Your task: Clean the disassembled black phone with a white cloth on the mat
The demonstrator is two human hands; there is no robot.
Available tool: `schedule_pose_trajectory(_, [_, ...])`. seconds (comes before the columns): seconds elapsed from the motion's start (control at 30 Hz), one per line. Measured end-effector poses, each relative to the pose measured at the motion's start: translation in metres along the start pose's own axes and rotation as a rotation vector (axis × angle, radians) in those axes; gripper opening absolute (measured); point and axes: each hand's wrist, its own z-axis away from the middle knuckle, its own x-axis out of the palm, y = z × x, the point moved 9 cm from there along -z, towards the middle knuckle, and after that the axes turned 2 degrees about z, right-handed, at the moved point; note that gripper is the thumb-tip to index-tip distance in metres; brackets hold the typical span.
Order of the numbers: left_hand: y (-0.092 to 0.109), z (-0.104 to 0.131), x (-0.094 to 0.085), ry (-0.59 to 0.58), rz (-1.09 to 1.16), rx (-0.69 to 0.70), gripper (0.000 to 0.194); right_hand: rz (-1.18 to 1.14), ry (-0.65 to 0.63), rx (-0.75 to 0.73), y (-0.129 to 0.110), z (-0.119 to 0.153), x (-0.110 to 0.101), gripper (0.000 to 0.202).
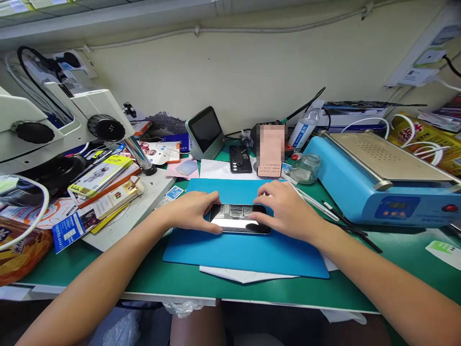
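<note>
A smartphone [237, 222] lies flat and sideways on the blue mat [248, 257], its dark glossy screen catching bright reflections. At the phone's left end is my left hand [192, 211], thumb along the near edge and fingers at the far corner, gripping it. My right hand [288, 211] is at the right end, with its fingers bent and spread over the screen and the far edge; nothing is held in it. Beyond the mat a black phone back [240, 159] lies on the table, and a lit phone [270, 154] stands upright.
On the right sits a blue heating machine [374, 182], with tweezers [317, 202] and a glass jar [306, 168] beside it. A microscope stand [90, 120], booklets and boxes [101, 175] fill the left. A small display [206, 132] and a bottle [304, 127] stand behind.
</note>
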Motion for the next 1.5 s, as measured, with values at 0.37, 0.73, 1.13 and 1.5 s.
schedule_pose_trajectory(0.37, [0.002, 0.000, -0.001, 0.005, -0.016, 0.018, 0.063, -0.020, -0.051, 0.191, 0.030, 0.002, 0.007, 0.045])
schedule_pose_trajectory(0.73, [0.001, 0.000, 0.000, -0.003, -0.005, 0.015, 0.065, -0.072, -0.152, 0.162, 0.035, 0.007, 0.016, 0.024])
schedule_pose_trajectory(1.13, [-0.007, 0.003, 0.001, -0.043, 0.057, 0.027, 0.066, -0.081, -0.155, -0.076, -0.041, -0.009, -0.003, 0.038])
schedule_pose_trajectory(1.5, [-0.008, 0.001, 0.003, -0.033, 0.053, 0.057, 0.060, 0.012, -0.157, -0.016, -0.080, -0.045, 0.047, 0.065])
